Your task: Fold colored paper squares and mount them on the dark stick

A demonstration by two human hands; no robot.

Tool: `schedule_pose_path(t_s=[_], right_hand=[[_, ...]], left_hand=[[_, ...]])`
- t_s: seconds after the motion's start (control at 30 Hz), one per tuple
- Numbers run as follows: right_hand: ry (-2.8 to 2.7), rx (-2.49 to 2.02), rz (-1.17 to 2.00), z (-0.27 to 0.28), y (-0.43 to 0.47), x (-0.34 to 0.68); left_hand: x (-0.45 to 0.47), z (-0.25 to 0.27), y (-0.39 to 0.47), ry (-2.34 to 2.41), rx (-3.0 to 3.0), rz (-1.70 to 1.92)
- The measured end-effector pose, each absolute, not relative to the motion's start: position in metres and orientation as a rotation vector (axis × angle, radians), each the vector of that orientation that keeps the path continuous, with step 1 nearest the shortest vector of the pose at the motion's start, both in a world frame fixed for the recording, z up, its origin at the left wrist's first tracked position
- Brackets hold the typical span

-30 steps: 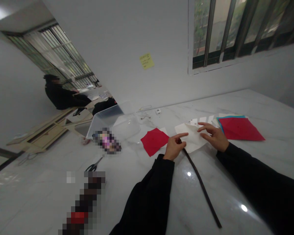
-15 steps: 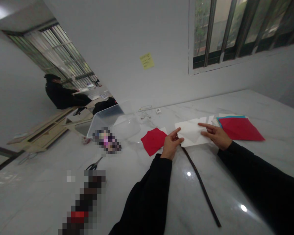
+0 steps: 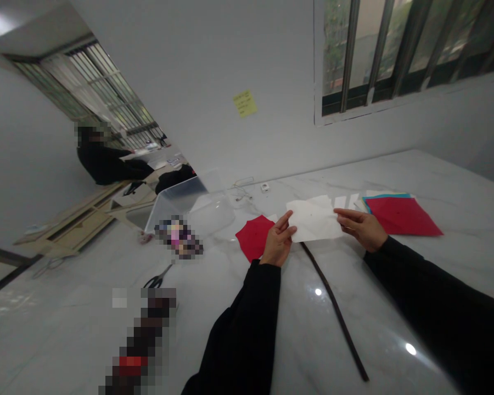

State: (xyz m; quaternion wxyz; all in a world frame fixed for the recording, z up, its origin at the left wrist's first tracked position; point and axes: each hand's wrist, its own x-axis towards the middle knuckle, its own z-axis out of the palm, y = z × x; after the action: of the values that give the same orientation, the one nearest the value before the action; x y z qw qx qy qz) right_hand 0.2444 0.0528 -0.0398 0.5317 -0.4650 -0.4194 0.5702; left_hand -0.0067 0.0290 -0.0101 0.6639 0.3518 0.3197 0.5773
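White marble table (image 3: 415,181) (glossy) | barred window (image 3: 395,49) | both hands' grips pinch white paper (image 3: 315,220).

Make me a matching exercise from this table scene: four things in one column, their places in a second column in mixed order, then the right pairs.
Things
1. white sheet
2. small red sheet
3. scissors
4. dark strip

Places
A. flat on the table, just left of the left hand
B. held at its two ends by the left hand and the right hand
C. running from under the white sheet toward the camera, between the two sleeves
D. far to the left on the table, beyond the left sleeve

Pairs: 1-B, 2-A, 3-D, 4-C
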Motion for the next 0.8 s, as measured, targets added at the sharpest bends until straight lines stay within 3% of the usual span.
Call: schedule_pose_path(t_s=[0.8], right_hand=[[-1.025,-1.02,1.584,-0.042,0.046,0.229]], left_hand=[[0.01,-0.002,0.017,0.793,0.699,1.228]])
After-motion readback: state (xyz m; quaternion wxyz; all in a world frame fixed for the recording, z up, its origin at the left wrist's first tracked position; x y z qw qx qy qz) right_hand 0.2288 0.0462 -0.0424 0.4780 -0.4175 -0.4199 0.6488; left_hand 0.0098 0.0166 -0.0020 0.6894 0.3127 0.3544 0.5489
